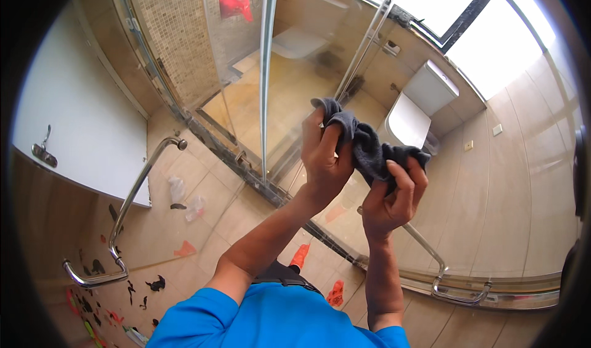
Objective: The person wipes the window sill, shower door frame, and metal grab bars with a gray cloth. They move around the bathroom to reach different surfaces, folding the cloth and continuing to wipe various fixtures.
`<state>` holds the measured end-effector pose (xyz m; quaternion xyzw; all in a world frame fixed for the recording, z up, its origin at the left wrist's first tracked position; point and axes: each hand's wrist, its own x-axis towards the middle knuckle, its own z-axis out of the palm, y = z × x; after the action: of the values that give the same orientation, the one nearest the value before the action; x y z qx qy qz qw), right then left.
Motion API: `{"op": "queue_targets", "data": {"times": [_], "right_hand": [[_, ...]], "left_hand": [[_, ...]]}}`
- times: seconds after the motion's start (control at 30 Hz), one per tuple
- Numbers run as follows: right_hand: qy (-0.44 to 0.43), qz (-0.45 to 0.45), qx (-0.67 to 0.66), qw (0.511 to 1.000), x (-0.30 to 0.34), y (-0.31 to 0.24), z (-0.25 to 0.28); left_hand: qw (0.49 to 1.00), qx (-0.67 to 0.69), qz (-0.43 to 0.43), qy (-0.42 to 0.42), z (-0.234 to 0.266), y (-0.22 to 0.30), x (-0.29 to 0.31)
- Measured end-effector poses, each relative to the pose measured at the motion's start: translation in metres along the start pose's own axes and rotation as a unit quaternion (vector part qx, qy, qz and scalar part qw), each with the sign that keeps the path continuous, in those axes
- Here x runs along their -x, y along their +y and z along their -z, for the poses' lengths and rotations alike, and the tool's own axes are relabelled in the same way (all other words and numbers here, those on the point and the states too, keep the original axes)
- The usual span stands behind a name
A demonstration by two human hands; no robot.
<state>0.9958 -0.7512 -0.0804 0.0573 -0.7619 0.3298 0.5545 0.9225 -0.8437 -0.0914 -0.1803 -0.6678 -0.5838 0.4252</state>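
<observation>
A dark grey cloth (367, 148) is bunched and twisted between my two raised hands, in front of the glass shower enclosure. My left hand (326, 163) grips its upper left end, fingers curled around the fabric. At the lower right end, my right hand (394, 206) pinches it between thumb and fingers. Folds of cloth hide some of the fingertips. Both forearms reach up from my blue sleeves.
Glass panels with a metal-edged frame (266, 83) stand ahead, with bent metal handles (117, 225) at the left and lower right. Beyond is a white toilet (409, 117). A white door (80, 114) stands left; scraps and a dark piece (156, 283) litter the tiles.
</observation>
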Motion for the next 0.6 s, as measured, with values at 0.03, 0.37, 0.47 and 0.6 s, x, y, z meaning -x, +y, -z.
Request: {"op": "queue_targets", "data": {"times": [0.03, 0.37, 0.47, 0.6], "right_hand": [[0.026, 0.004, -0.019, 0.999, -0.005, 0.001, 0.002], [-0.01, -0.004, -0.005, 1.0, 0.032, 0.018, 0.022], [0.017, -0.003, 0.002, 1.0, 0.023, 0.014, 0.023], [0.052, -0.01, -0.009, 0.999, -0.003, 0.004, 0.018]], "left_hand": [[1.0, 0.007, -0.017, 0.013, -0.002, 0.005, -0.005], [0.992, -0.082, -0.063, -0.074, -0.01, 0.024, 0.043], [0.99, -0.06, -0.104, -0.067, -0.01, 0.02, 0.032], [0.985, -0.031, -0.159, -0.051, -0.011, 0.024, -0.004]]}}
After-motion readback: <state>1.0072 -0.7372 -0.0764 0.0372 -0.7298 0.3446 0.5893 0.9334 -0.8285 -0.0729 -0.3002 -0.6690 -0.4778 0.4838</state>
